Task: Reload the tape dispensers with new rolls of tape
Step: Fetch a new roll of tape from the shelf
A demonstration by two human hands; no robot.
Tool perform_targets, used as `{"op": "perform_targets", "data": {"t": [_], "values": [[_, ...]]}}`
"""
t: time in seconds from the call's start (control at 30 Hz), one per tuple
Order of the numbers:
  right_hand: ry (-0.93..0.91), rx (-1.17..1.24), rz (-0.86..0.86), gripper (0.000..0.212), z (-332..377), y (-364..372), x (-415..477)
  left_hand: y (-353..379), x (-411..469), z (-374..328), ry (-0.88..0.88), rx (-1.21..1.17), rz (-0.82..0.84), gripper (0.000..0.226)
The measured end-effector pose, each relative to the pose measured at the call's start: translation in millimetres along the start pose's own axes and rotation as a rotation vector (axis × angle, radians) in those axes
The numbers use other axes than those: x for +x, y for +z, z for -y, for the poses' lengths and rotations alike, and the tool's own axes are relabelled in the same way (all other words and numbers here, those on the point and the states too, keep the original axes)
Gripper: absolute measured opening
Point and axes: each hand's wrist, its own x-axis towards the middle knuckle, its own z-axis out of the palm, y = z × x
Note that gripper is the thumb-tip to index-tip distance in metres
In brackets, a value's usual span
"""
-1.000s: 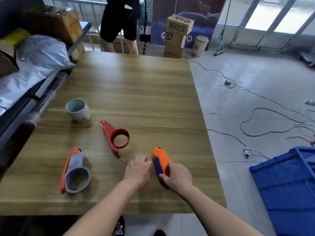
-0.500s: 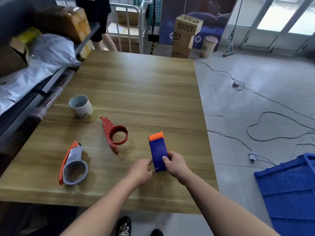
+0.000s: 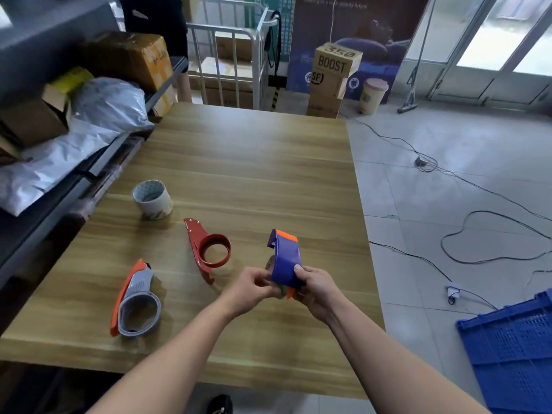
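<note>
Above the wooden table [image 3: 245, 162] I hold a blue tape dispenser [image 3: 285, 258] with orange ends, tilted upright. My right hand [image 3: 313, 286] grips its lower right side. My left hand [image 3: 254, 286] pinches its lower left side, where a tape roll shows partly inside. A red metal dispenser [image 3: 209, 248] with an empty ring lies on the table left of my hands. Further left lies a grey and orange dispenser [image 3: 136, 300]. A roll of tape [image 3: 152, 198] stands behind them.
A shelf [image 3: 89, 162] with cardboard boxes and grey plastic bags runs along the table's left side. A blue crate [image 3: 513, 348] sits on the floor at right, with cables [image 3: 478, 243] across the tiles. A person [image 3: 155, 16] stands behind the table.
Both hands have lifted the blue dispenser off the table and turned it upright. The person behind the table has moved left.
</note>
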Motion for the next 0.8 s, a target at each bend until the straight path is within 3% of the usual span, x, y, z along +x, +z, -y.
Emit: {"op": "perform_targets", "data": {"t": [0.13, 0.27, 0.4, 0.5, 0.6, 0.8], "values": [[0.005, 0.084, 0.049, 0.020, 14.9, 4.0, -2.6, -7.1, 1.5, -11.7, 0.024, 0.219, -0.142, 0.010], [-0.009, 0.114, 0.072, 0.022, 26.3, 12.2, 1.8, -10.1, -5.1, -31.1, 0.199, 0.609, -0.324, 0.013], [-0.049, 0.114, 0.211, 0.025, 38.6, 25.7, -2.0, -17.5, -7.8, -43.5, 0.311, 0.843, -0.435, 0.016], [-0.091, 0.116, 0.336, 0.045, 45.7, 35.1, -3.0, -33.2, -4.0, -44.5, 0.277, 0.835, -0.445, 0.014], [-0.101, 0.110, 0.287, 0.051, 49.1, 43.6, 5.4, -48.3, 0.8, -46.0, 0.249, 0.778, -0.403, 0.012], [-0.171, 0.110, 0.208, 0.021, 58.5, 68.2, 16.9, -74.4, 10.8, -44.4, 0.245, 0.763, -0.383, 0.013]]}}
